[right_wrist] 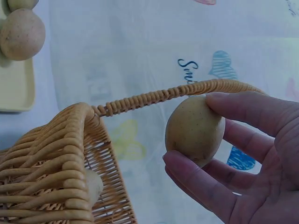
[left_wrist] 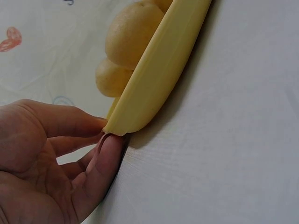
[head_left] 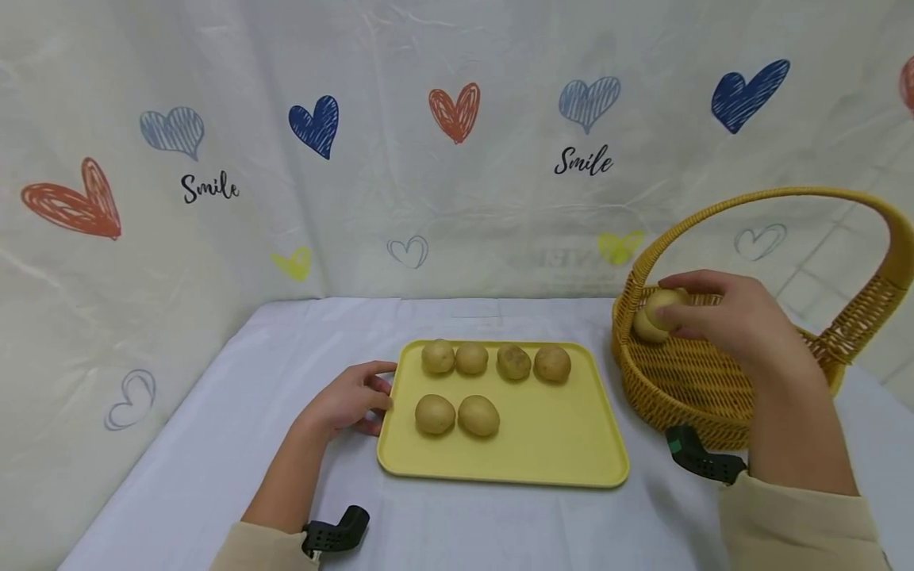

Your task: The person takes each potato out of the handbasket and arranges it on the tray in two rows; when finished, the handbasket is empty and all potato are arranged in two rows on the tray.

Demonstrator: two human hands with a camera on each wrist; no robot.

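Note:
My right hand (head_left: 746, 325) pinches a potato (right_wrist: 195, 128) between thumb and fingers, above the wicker basket (head_left: 646, 396). Inside the basket's left side lies another potato (head_left: 648, 328), overlapped by the held one in the head view. A yellow tray (head_left: 550, 444) lies flat at the middle of the table, with four-sided raised rim. My left hand (head_left: 350, 399) holds its left edge, thumb and a finger pinching the rim in the left wrist view. On the tray, several potatoes form a back row, including a rough-skinned one (head_left: 513, 362); two potatoes (head_left: 478, 416) sit side by side in front.
The basket stands right of the tray, its tall arched handle (head_left: 785, 193) rising over the opening. A white cloth (head_left: 443, 523) covers the table. Behind hangs a pale curtain (head_left: 500, 214) printed with hearts and "Smile".

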